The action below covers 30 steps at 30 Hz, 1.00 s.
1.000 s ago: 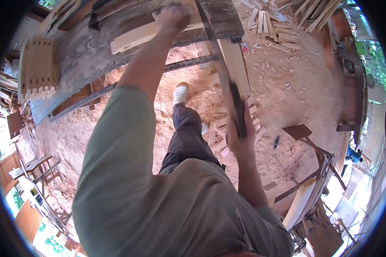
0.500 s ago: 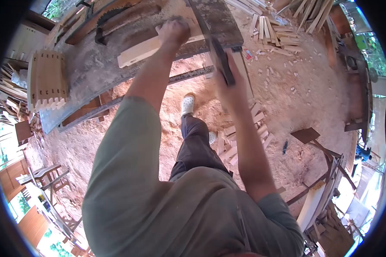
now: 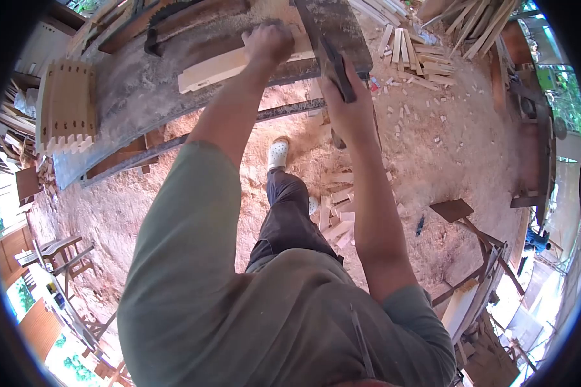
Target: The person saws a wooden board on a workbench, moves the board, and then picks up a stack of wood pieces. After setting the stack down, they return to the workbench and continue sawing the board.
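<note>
My left hand (image 3: 269,44) is closed over a pale wooden board (image 3: 214,72) lying on the workbench, knuckles up, near the board's right part. In my right hand (image 3: 354,106) is a handsaw, with fingers wrapped round its dark handle (image 3: 339,74). The saw's blade (image 3: 308,24) points away from me across the right end of the board, where the lower edge of the blade is hidden.
On the dusty workbench (image 3: 129,97) a bow-shaped saw (image 3: 152,35) lies at the back left. Stacked boards with cut joints (image 3: 68,103) stand at its left end. Wood offcuts (image 3: 419,55) are heaped on the floor at right, and a stool (image 3: 68,255) stands at lower left.
My right hand and the handsaw have moved forward, away from my body. My left hand stays on the board while the whole view shifts slightly.
</note>
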Each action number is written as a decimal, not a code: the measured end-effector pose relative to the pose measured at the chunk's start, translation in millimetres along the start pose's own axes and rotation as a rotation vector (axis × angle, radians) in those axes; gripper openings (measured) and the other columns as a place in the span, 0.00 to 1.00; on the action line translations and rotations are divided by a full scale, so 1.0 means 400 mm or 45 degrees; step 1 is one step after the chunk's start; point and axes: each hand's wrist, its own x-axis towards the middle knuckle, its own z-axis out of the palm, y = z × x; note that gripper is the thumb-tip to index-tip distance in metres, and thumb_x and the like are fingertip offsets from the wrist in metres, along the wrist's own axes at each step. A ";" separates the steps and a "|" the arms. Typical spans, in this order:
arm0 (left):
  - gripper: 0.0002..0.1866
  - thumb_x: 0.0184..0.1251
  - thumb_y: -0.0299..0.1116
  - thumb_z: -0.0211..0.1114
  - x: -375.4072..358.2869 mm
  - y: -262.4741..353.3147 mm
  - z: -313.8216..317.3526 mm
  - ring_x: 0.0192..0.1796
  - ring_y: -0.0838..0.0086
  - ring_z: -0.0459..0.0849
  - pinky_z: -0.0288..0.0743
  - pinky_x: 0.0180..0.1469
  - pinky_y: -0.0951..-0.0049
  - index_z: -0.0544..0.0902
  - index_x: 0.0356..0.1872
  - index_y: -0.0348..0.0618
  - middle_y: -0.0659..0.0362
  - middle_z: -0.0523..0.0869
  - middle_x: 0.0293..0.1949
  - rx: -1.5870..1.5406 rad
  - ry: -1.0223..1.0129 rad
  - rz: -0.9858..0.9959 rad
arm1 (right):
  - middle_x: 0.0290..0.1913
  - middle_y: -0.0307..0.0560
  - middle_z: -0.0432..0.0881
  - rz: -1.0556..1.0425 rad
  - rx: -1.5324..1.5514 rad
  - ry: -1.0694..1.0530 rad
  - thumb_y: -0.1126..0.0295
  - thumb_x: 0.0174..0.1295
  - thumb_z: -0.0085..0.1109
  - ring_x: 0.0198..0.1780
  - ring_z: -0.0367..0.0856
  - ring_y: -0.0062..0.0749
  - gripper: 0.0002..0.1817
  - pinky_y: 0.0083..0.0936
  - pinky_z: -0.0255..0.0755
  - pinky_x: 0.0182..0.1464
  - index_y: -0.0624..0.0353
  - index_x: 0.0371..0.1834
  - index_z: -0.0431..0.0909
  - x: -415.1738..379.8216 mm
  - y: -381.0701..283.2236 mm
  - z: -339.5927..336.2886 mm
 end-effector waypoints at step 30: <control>0.25 0.66 0.46 0.48 0.018 -0.026 0.026 0.60 0.57 0.82 0.62 0.68 0.50 0.88 0.46 0.41 0.48 0.87 0.53 0.179 0.050 -0.026 | 0.43 0.45 0.84 0.138 0.343 0.167 0.69 0.65 0.63 0.44 0.81 0.23 0.28 0.21 0.74 0.49 0.62 0.68 0.71 -0.160 0.053 -0.063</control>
